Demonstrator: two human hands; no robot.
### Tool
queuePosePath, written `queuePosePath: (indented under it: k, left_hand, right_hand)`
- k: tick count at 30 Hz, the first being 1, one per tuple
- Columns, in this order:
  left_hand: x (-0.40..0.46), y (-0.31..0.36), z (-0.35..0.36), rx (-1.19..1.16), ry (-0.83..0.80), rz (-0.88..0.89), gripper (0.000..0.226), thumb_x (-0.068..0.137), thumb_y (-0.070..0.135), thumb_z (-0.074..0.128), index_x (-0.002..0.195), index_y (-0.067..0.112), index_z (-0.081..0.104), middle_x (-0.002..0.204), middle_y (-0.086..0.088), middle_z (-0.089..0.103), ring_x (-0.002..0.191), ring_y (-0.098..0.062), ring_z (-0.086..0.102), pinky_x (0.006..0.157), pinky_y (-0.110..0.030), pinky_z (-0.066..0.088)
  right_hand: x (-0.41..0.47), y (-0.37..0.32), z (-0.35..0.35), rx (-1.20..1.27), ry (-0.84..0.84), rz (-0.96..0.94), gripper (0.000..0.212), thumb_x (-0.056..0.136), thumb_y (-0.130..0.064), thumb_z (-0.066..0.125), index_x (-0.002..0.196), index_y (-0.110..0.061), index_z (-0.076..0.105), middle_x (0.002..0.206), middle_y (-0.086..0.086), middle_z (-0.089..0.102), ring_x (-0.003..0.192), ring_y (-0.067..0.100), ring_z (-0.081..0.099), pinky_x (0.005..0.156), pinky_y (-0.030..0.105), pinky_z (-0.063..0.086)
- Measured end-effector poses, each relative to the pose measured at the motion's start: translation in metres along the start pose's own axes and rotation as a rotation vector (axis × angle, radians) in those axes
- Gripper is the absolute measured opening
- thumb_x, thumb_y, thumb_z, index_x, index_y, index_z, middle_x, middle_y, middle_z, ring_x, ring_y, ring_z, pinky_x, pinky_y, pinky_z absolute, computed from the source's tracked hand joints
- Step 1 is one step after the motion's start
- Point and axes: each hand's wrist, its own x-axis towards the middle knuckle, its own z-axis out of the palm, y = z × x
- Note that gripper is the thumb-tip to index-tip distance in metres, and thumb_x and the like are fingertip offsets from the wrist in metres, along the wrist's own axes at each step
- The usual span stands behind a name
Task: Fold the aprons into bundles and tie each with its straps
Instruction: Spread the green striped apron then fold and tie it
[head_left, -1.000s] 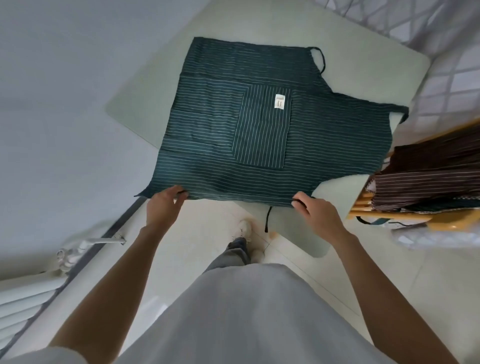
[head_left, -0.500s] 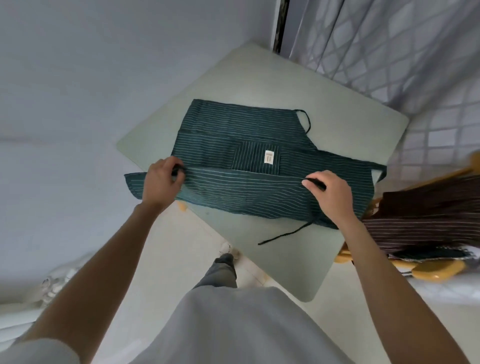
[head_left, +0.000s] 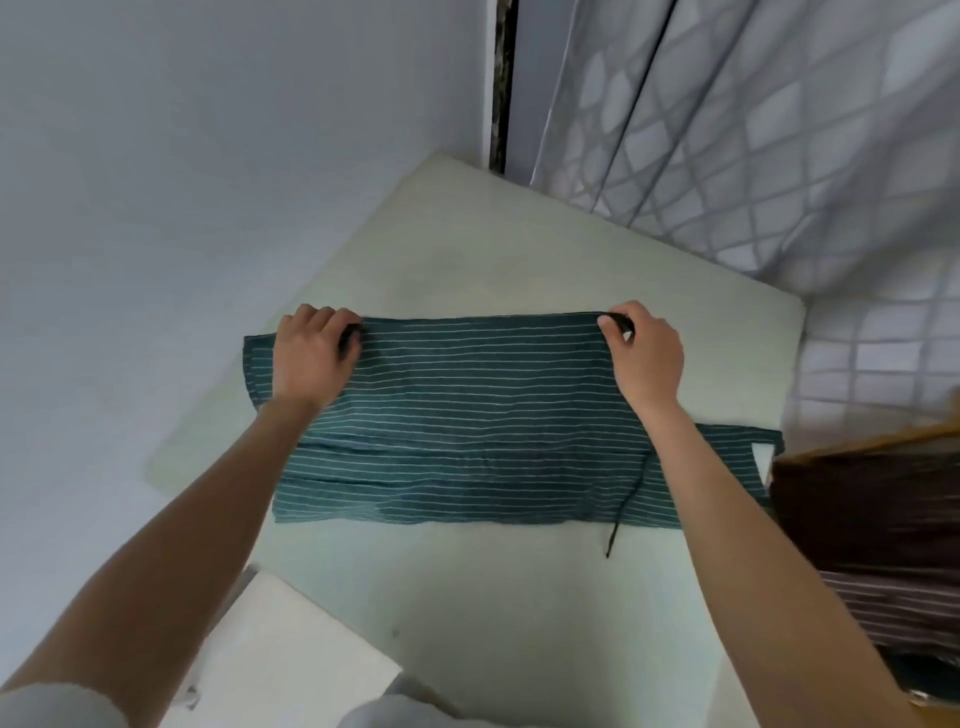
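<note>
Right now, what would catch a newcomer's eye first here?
A dark green striped apron lies folded across the middle of a pale table. The left hand and right hand grip its far edge at either end. A thin strap trails off its near edge on the right.

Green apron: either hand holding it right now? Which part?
Both. The left hand and right hand each pinch the far edge of the folded green striped apron, one near each end, on the table.

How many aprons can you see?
2, maybe more. The green striped apron lies folded on the table, gripped by the left hand and right hand. The brown striped fabric at the right edge may hide others.
</note>
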Motion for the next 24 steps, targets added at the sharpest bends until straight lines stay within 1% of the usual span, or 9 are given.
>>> queuePosePath:
  k: [3,5,10,13,16,18,22,24]
  left_hand:
    - [0.036,-0.012,0.035,-0.008,-0.106,-0.024,0.013,0.088,0.016,0.058,0.097,0.008,0.064,0.086,-0.01,0.068,0.082,-0.032,0.055,0.074,-0.042,0.04]
    - [0.051,-0.019,0.059,0.004,-0.201,-0.045,0.016,0.09,0.019,0.056,0.099,0.009,0.065,0.089,-0.01,0.068,0.087,-0.033,0.055,0.078,-0.042,0.039]
    - [0.081,-0.037,0.123,0.042,-0.417,-0.069,0.027,0.097,0.026,0.043,0.111,0.013,0.061,0.103,-0.008,0.066,0.099,-0.03,0.053,0.085,-0.04,0.037]
    - [0.083,-0.043,0.146,0.031,-0.495,-0.073,0.028,0.098,0.028,0.041,0.113,0.014,0.06,0.107,-0.007,0.065,0.102,-0.029,0.052,0.088,-0.04,0.036]
    - [0.084,-0.049,0.161,-0.017,-0.516,-0.09,0.025,0.096,0.027,0.046,0.109,0.012,0.061,0.104,-0.008,0.064,0.096,-0.028,0.056,0.087,-0.04,0.037]
    - [0.085,-0.051,0.165,-0.04,-0.507,-0.1,0.023,0.094,0.027,0.05,0.106,0.012,0.061,0.101,-0.007,0.064,0.092,-0.028,0.058,0.086,-0.04,0.04]
    - [0.081,-0.051,0.169,-0.075,-0.469,-0.123,0.016,0.09,0.021,0.057,0.101,0.011,0.063,0.097,-0.008,0.065,0.089,-0.029,0.059,0.084,-0.042,0.042]
    - [0.079,-0.049,0.171,-0.079,-0.445,-0.144,0.015,0.089,0.018,0.057,0.101,0.011,0.063,0.097,-0.008,0.065,0.09,-0.031,0.059,0.086,-0.043,0.041]
  right_hand:
    - [0.038,0.007,0.028,-0.045,-0.048,0.045,0.022,0.095,-0.033,0.052,0.105,-0.017,0.063,0.094,0.004,0.068,0.081,0.02,0.059,0.065,0.027,0.041]
    - [0.052,0.014,0.047,-0.063,-0.118,0.08,0.023,0.096,-0.032,0.051,0.106,-0.015,0.062,0.095,0.004,0.068,0.082,0.02,0.059,0.067,0.028,0.044]
    - [0.086,0.04,0.101,-0.132,-0.292,0.165,0.023,0.099,-0.028,0.045,0.108,-0.012,0.059,0.094,0.008,0.067,0.073,0.017,0.053,0.063,0.027,0.041]
    - [0.097,0.05,0.12,-0.193,-0.356,0.175,0.025,0.099,-0.028,0.044,0.11,-0.011,0.059,0.096,0.01,0.067,0.074,0.019,0.055,0.063,0.027,0.042]
    - [0.104,0.057,0.134,-0.284,-0.389,0.168,0.024,0.098,-0.028,0.047,0.111,-0.014,0.062,0.099,0.007,0.068,0.082,0.023,0.061,0.066,0.027,0.043]
    - [0.108,0.06,0.139,-0.327,-0.371,0.154,0.023,0.096,-0.028,0.051,0.109,-0.015,0.064,0.1,0.005,0.069,0.085,0.024,0.063,0.067,0.027,0.043]
    - [0.111,0.063,0.151,-0.394,-0.342,0.15,0.019,0.093,-0.032,0.056,0.102,-0.016,0.062,0.097,0.002,0.066,0.081,0.02,0.061,0.065,0.027,0.044]
    - [0.113,0.062,0.157,-0.409,-0.33,0.171,0.021,0.092,-0.034,0.056,0.102,-0.015,0.06,0.098,0.002,0.065,0.082,0.019,0.06,0.064,0.028,0.044]
